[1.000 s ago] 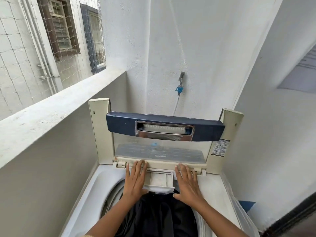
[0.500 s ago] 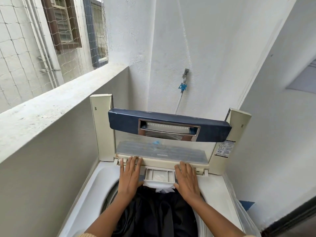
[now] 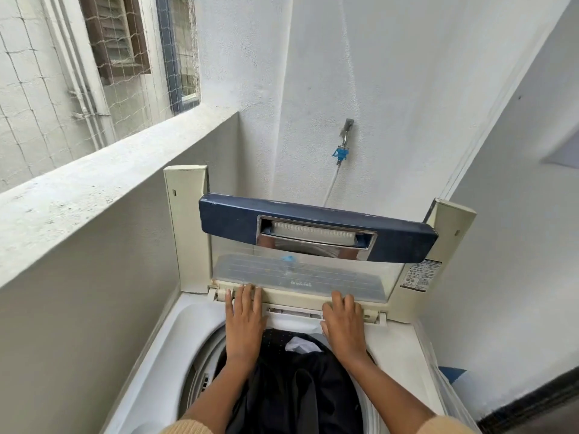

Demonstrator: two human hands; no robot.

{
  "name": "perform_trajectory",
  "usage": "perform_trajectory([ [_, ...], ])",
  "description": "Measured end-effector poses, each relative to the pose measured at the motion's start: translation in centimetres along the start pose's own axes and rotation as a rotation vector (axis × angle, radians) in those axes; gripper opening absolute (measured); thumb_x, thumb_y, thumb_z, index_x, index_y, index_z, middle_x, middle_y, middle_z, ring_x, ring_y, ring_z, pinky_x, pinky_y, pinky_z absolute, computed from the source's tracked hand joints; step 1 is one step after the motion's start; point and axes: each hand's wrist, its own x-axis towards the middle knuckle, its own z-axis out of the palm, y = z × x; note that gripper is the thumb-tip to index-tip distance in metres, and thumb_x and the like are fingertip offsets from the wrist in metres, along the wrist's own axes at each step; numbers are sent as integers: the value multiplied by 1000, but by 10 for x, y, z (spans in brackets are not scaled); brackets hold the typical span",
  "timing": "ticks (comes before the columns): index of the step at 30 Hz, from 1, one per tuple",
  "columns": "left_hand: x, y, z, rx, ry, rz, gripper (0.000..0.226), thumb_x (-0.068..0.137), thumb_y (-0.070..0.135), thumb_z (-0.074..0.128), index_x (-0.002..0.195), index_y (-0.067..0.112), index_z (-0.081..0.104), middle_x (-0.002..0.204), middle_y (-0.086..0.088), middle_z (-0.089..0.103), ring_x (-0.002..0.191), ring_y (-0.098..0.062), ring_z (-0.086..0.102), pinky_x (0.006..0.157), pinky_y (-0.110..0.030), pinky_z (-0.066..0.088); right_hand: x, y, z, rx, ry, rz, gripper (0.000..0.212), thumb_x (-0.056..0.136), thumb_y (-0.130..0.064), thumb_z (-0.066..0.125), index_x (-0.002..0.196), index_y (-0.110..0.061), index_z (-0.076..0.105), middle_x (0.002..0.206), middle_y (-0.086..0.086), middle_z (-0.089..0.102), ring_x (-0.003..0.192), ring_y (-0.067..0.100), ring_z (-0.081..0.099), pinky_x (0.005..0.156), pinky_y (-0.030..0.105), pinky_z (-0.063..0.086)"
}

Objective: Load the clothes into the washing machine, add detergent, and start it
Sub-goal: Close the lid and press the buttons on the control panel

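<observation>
A white top-loading washing machine (image 3: 175, 346) stands in a narrow corner, its folded lid (image 3: 316, 233) with a dark blue handle bar raised upright at the back. Dark clothes (image 3: 300, 389) with a bit of white cloth fill the drum. The detergent drawer (image 3: 294, 312) at the drum's back rim is pushed almost fully in. My left hand (image 3: 244, 321) lies flat with straight fingers on the rim left of the drawer. My right hand (image 3: 343, 324) presses flat on the rim at the drawer's right end.
A grey concrete parapet (image 3: 94, 189) runs close along the left. White walls close in behind and on the right. A tap (image 3: 341, 151) with a blue connector and hose hangs on the back wall. A blue object (image 3: 451, 372) sits low at the right.
The detergent drawer has slid from pulled out to almost fully in, with both hands moving toward the back of the machine. The camera has tilted and moved closer.
</observation>
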Motion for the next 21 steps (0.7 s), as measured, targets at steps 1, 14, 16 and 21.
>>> perform_trajectory([
  [1, 0, 0, 3, 0, 10, -5, 71, 54, 29, 89, 116, 4, 65, 118, -18, 65, 113, -34, 61, 101, -55, 43, 0, 0, 2, -3, -2, 4, 35, 43, -17, 91, 66, -17, 65, 83, 2, 63, 67, 21, 57, 56, 30, 49],
  [14, 11, -1, 21, -34, 107, -18, 64, 53, 31, 90, 108, 8, 67, 111, -19, 66, 106, -35, 64, 96, -50, 47, 5, 2, 27, -44, 38, 4, 35, 50, -11, 87, 72, -16, 61, 90, 7, 63, 68, 24, 52, 60, 34, 45],
  [16, 11, -1, 24, -37, 108, -17, 64, 54, 32, 89, 109, 9, 67, 112, -19, 65, 106, -35, 63, 96, -49, 47, 4, 1, 32, -45, 62, 6, 36, 49, -5, 84, 74, -15, 60, 94, 9, 63, 70, 24, 50, 62, 35, 46],
  [21, 12, -1, 18, -59, 69, -14, 66, 50, 29, 91, 106, 11, 62, 112, -18, 64, 104, -36, 62, 94, -47, 50, 6, 1, 26, -34, 47, 2, 37, 45, -2, 83, 70, -15, 59, 87, 7, 62, 67, 23, 51, 59, 33, 47],
])
